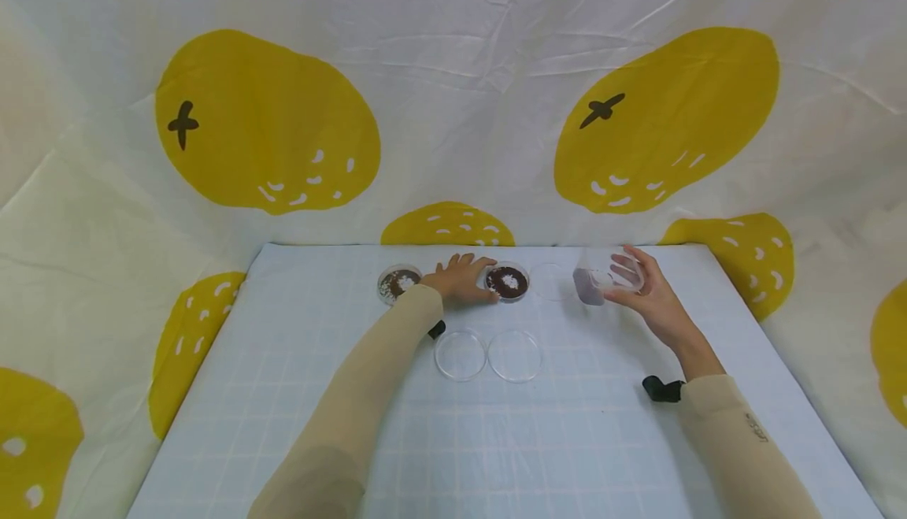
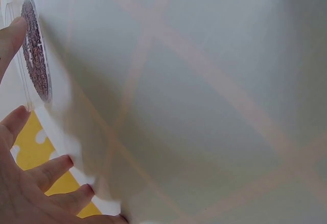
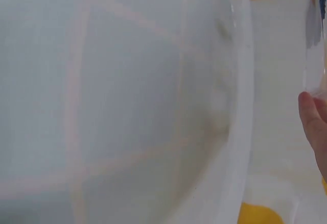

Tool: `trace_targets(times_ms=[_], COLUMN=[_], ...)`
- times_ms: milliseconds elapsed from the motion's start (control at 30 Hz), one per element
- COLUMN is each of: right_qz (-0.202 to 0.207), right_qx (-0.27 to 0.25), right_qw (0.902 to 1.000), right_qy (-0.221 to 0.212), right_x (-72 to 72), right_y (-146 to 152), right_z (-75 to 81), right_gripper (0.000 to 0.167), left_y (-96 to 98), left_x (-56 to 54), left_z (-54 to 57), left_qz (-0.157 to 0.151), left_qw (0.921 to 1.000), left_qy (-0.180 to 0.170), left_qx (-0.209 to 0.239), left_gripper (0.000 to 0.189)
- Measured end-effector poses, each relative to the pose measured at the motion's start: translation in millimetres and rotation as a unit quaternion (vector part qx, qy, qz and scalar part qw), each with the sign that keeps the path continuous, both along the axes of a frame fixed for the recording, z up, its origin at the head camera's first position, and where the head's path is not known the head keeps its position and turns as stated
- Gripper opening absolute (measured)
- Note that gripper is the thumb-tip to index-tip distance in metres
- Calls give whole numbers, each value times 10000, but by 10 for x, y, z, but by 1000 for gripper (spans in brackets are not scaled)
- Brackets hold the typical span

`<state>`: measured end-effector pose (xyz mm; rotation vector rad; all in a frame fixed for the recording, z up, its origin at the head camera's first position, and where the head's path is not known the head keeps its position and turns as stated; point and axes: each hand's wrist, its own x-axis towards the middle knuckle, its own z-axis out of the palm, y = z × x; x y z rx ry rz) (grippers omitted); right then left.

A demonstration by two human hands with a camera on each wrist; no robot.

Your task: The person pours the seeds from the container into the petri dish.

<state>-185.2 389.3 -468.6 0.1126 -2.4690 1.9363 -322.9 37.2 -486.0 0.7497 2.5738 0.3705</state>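
Observation:
My left hand [image 1: 462,279] reaches to the back of the table. Its thumb and index finger grip opposite edges of a clear petri dish [image 1: 507,282] holding dark brown granules with a white patch on top; the other fingers are spread. In the left wrist view, the thumb [image 2: 13,38] lies against the dish's side. My right hand [image 1: 657,302] holds a clear plastic container [image 1: 590,287], tipped on its side above the table, its greyish contents gathered toward the left end. Fingertips at the container [image 3: 315,55] show at the right wrist view's edge.
Another petri dish [image 1: 392,287] with dark granules and white bits sits left of my left hand. A faint clear round dish [image 1: 555,265] lies between the gripped dish and the container. Two clear round dishes or lids [image 1: 460,379] lie side by side nearer me. Patterned cloth [image 1: 453,149] hangs behind.

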Motion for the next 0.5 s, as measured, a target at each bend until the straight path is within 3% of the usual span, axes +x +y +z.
trace_targets(times_ms=[233,500], right_qz=[61,-87], right_qx=[-68,615], right_qw=[9999,9958], right_qy=[-54,-672], right_x=[140,270], right_y=[296,657], right_z=[-51,-194], right_gripper=[87,91], left_y=[-2,-9], left_x=[8,15], left_z=[20,34], left_qz=[0,-44], left_qw=[10000,10000], left_qy=[-34,-36], left_qx=[33,67], left_gripper=[83,82])
